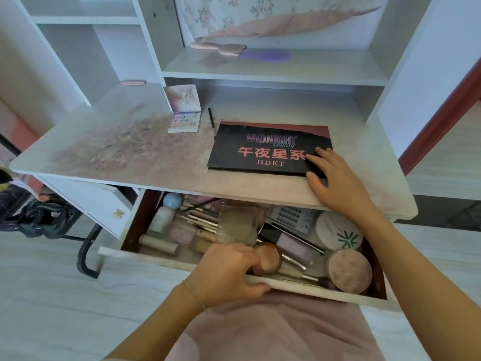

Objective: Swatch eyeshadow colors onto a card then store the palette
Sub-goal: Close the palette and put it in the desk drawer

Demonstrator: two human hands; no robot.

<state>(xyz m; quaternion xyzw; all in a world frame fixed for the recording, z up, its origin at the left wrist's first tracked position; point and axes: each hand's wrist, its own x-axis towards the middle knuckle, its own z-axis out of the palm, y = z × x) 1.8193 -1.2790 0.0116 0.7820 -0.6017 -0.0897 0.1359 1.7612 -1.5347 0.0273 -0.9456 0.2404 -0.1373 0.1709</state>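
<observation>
White drawer [307, 287], cosmetics-filled, gripped by left hand [229, 272]; right hand [335, 178] flat on palette [268, 149].

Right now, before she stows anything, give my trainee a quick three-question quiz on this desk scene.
1. True or false: the black palette lies closed on the desk.
2. Which hand grips the drawer front? A) left B) right
3. Fill in: the small open palette stands to the ____ of the black one.

Key: 1 true. 2 A, the left hand; the right hand rests on the black palette. 3 left.
</observation>
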